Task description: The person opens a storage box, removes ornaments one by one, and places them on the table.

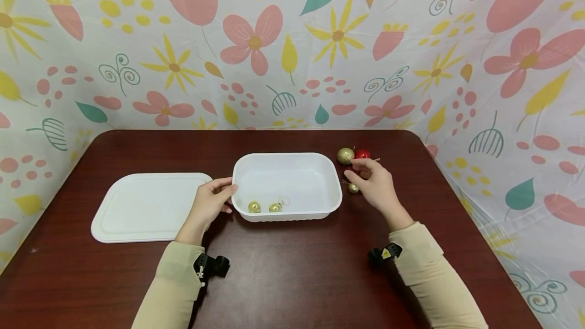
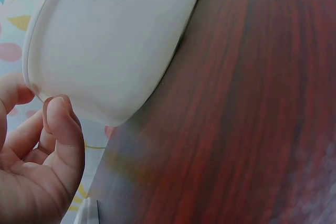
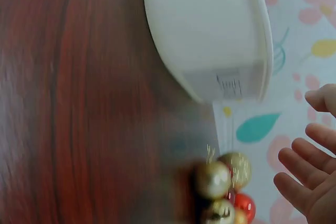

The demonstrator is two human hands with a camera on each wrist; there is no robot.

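A white plastic box (image 1: 288, 179) stands in the middle of the table, two small gold baubles (image 1: 254, 207) and a thin thread loop inside it. My left hand (image 1: 209, 204) pinches its left rim between thumb and fingers, as the left wrist view also shows on the box wall (image 2: 110, 40). Over a cluster of baubles right of the box hovers my right hand (image 1: 377, 187), its fingers loosely spread and holding nothing in the right wrist view. That cluster has a glittery gold bauble (image 1: 345, 156), a red bauble (image 1: 362, 154) and a smaller gold bauble (image 1: 353, 188); the hand partly hides others.
A flat white lid (image 1: 146, 207) lies on the dark wooden table (image 1: 292, 268), left of the box and partly behind my left hand. Beyond the table's back edge hangs a flower-patterned cloth (image 1: 292, 100), which also runs along both sides.
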